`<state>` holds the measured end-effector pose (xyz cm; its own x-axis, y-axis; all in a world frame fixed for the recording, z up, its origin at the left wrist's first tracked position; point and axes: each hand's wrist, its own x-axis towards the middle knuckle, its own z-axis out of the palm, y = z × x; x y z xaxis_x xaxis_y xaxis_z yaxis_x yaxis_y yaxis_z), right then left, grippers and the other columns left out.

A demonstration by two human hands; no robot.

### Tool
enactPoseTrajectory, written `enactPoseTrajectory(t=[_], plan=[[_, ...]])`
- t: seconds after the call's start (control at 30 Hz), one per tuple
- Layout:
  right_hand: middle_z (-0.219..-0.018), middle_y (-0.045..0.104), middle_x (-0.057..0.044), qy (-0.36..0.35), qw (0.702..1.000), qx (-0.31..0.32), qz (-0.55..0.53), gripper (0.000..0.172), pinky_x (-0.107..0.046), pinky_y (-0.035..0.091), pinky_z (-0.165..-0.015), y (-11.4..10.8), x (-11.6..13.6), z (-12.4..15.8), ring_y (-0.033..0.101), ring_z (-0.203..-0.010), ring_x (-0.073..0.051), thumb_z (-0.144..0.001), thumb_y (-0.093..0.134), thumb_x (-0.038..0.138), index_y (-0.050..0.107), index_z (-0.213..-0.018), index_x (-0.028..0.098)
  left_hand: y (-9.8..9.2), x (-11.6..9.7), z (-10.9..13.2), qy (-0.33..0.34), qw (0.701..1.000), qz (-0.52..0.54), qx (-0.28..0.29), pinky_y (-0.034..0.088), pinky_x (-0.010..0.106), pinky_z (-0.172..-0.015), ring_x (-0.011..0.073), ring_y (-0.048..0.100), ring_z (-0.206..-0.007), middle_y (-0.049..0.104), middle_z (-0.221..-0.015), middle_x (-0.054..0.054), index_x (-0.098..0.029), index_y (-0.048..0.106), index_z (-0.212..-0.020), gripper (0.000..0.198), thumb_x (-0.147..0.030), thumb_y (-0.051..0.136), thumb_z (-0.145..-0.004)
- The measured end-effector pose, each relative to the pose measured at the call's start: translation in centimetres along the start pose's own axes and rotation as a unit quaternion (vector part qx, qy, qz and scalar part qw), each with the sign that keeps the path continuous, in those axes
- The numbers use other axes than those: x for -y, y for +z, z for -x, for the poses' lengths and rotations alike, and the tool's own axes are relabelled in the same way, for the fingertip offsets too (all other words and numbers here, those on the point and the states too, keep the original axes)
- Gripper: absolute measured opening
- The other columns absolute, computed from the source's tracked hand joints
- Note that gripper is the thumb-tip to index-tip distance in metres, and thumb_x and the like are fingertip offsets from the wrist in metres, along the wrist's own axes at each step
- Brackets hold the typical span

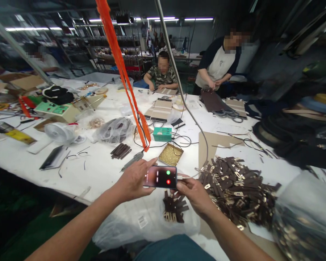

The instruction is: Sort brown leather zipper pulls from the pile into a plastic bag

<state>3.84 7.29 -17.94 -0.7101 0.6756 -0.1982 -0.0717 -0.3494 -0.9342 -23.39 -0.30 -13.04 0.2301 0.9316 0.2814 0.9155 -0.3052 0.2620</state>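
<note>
dark flat smartphone (pixel 160 177) is gripped at 9 o'clock by left hand (pixel 133 180) | pinched at 3 o'clock by right hand (pixel 196 194) | fingers closed on edges

Dim workshop w/ long white table (pixel 97 170), shelving racks (pixel 111 43) at back, fluorescent tube lights (pixel 163 18) overhead.

- A white table (pixel 103 170) carrying the clutter.
- A big heap of dark straps with metal clasps (pixel 233 188) on its right side.
- A tray of small gold pieces (pixel 170 154), just in front of a teal box (pixel 162 133).
- An orange ribbon (pixel 122 69) hanging down above the table.
- A small white fan (pixel 59 132) lying at the left.
- Two people (pixel 163 74) working at the far edge.
</note>
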Motion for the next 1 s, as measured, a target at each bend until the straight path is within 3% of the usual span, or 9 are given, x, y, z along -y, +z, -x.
enactPoseTrajectory(t=[0.2,0.37,0.47,0.53,0.6,0.67,0.8,0.9,1.0], plan=[[-0.1,0.071,-0.012,-0.015,1.0,-0.022,0.001,0.071,-0.029,0.056,-0.076,1.1,0.7,0.7,0.068,-0.084,-0.02,-0.084,0.081,0.063,0.069,-0.13,0.01,-0.9,-0.7,0.4,0.015,1.0,0.017,-0.017,0.052,0.043,-0.104,0.026,0.061,-0.118,0.063,-0.135,0.009,-0.026,0.027,-0.159,0.093,-0.031,0.074,-0.078],[-0.102,0.071,-0.014,-0.032,0.995,-0.078,-0.047,0.062,-0.027,0.055,-0.073,2.5,1.6,1.5,0.068,-0.082,-0.019,-0.085,0.083,0.056,0.071,-0.121,0.008,-2.1,-1.0,0.3,0.022,0.997,0.027,-0.073,0.048,0.047,-0.115,0.0277,0.055,-0.133,0.057,-0.146,0.009,-0.028,0.026,-0.16,0.098,-0.034,0.08,-0.079],[-0.103,0.07,-0.014,-0.037,0.987,-0.107,-0.11,0.057,-0.025,0.054,-0.07,3.0,2.1,1.7,0.067,-0.081,-0.017,-0.081,0.087,0.052,0.071,-0.112,0.008,-2.4,-1.1,1.0,-0.021,0.99,0.038,-0.137,0.045,0.052,-0.119,0.0312,0.048,-0.143,0.048,-0.156,0.012,-0.03,0.024,-0.163,0.109,-0.046,0.088,-0.075],[-0.1,0.069,-0.012,-0.031,0.979,-0.134,-0.148,0.055,-0.023,0.054,-0.069,3.2,2.4,1.8,0.067,-0.08,-0.016,-0.078,0.09,0.05,0.07,-0.107,0.008,-1.6,-1.1,1.9,-0.1,0.969,0.095,-0.205,0.047,0.054,-0.117,0.0326,0.049,-0.142,0.042,-0.16,0.014,-0.031,0.024,-0.163,0.114,-0.052,0.09,-0.072],[-0.1,0.069,-0.012,-0.02,0.972,-0.154,-0.178,0.057,-0.022,0.054,-0.068,3.4,2.7,1.8,0.067,-0.08,-0.015,-0.073,0.093,0.05,0.07,-0.104,0.008,0.1,-1.5,2.9,-0.198,0.92,0.221,-0.257,0.053,0.053,-0.109,0.0325,0.055,-0.135,0.041,-0.16,0.016,-0.03,0.027,-0.162,0.115,-0.056,0.09,-0.07],[-0.103,0.068,-0.012,-0.008,0.966,-0.163,-0.198,0.063,-0.021,0.054,-0.066,3.7,3.0,1.8,0.067,-0.082,-0.016,-0.068,0.096,0.051,0.069,-0.105,0.007,1.9,-2.6,3.5,-0.251,0.848,0.397,-0.246,0.058,0.049,-0.098,0.0319,0.06,-0.125,0.048,-0.153,0.019,-0.025,0.035,-0.158,0.108,-0.06,0.088,-0.071],[-0.103,0.069,-0.014,0.012,0.966,-0.151,-0.21,0.07,-0.021,0.054,-0.064,4.7,3.3,2.0,0.066,-0.079,-0.015,-0.065,0.097,0.054,0.068,-0.108,0.007,4.1,-6.9,2.9,-0.223,0.698,0.665,-0.141,0.057,0.043,-0.093,0.0333,0.06,-0.121,0.058,-0.14,0.018,-0.022,0.056,-0.142,0.09,-0.058,0.091,-0.068],[-0.098,0.07,-0.014,0.021,0.973,-0.121,-0.197,0.072,-0.021,0.053,-0.065,5.9,3.1,2.5,0.067,-0.076,-0.015,-0.067,0.094,0.058,0.067,-0.11,0.006,4.2,-10.0,1.7,-0.187,0.576,0.78,-0.158,0.056,0.043,-0.094,0.0346,0.059,-0.126,0.057,-0.146,0.013,-0.03,0.056,-0.148,0.091,-0.065,0.087,-0.07],[-0.099,0.07,-0.015,0.011,0.98,-0.083,-0.182,0.076,-0.021,0.052,-0.066,6.9,2.5,2.7,0.067,-0.073,-0.015,-0.071,0.092,0.06,0.065,-0.118,0.007,3.8,-11.1,0.9,-0.218,0.487,0.824,-0.19,0.058,0.035,-0.075,0.0338,0.064,-0.118,0.058,-0.148,0.011,-0.035,0.059,-0.146,0.088,-0.074,0.081,-0.07]])
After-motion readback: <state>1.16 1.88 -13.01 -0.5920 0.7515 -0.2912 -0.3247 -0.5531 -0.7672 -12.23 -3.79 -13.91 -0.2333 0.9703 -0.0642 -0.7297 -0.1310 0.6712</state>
